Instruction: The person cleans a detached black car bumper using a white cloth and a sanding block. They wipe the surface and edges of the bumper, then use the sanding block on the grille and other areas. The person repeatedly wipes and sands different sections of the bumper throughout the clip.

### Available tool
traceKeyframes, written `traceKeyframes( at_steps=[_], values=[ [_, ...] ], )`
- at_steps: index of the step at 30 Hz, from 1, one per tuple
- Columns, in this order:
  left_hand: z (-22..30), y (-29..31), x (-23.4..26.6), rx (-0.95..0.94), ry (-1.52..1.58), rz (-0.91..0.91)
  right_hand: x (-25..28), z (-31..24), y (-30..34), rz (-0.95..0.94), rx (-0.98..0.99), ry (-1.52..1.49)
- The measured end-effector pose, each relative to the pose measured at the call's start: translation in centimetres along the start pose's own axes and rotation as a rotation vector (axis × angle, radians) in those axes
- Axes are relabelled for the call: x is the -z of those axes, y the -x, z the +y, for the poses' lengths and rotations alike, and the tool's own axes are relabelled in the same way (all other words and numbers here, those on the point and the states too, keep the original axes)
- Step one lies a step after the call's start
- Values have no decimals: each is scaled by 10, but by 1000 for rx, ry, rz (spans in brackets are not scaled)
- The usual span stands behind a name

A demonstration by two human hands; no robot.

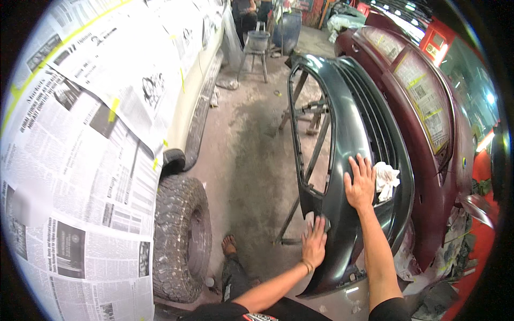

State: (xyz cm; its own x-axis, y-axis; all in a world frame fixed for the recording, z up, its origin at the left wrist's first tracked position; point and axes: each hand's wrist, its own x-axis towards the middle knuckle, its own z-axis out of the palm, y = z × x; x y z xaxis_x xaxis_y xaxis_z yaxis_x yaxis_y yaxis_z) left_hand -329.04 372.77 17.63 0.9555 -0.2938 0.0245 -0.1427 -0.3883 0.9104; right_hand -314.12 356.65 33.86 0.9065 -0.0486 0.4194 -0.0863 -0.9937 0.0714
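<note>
Evidently, work centres on a glossy black, curved plastic bumper cover [345, 131], which stands lengthwise on a dark stand with slanting legs [319, 142], to the right of the open floor. The person's right hand [361, 184] lies palm down on the upper face, its fingers straight and somewhat spread, beside the slatted grille; it grips nothing that shows. The left hand [313, 247] rests lower, at the bumper cover's left edge, just below the large framed opening; its fingers are extended and slightly parted, and whether something thin lies beneath them cannot be told. A crumpled white cloth [386, 181] sits at the grille's near end, just beside the right hand's fingers. As to progress, the bumper cover is already mounted within reach, and its visible face carries no paper or tape; the handling of its surface appears under way, though how much is finished, and how much remains, cannot be judged from the reflections. Alongside, a maroon car body [428, 200] with papered windows flanks the right, while printed newspaper sheets [115, 184] drape a pale vehicle above a knobbly black tyre [176, 238].
</note>
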Motion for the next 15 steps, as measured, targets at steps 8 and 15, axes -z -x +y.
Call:
traceKeyframes(
  at_steps=[8, 15],
  values=[
    [-58, -162, 32, 195, 183, 182, 7, -24, -19, 49, 50, -68],
    [9, -35, -8, 166, 12, 50, 7, 2, -1, 32, -5, -39]
  ],
)
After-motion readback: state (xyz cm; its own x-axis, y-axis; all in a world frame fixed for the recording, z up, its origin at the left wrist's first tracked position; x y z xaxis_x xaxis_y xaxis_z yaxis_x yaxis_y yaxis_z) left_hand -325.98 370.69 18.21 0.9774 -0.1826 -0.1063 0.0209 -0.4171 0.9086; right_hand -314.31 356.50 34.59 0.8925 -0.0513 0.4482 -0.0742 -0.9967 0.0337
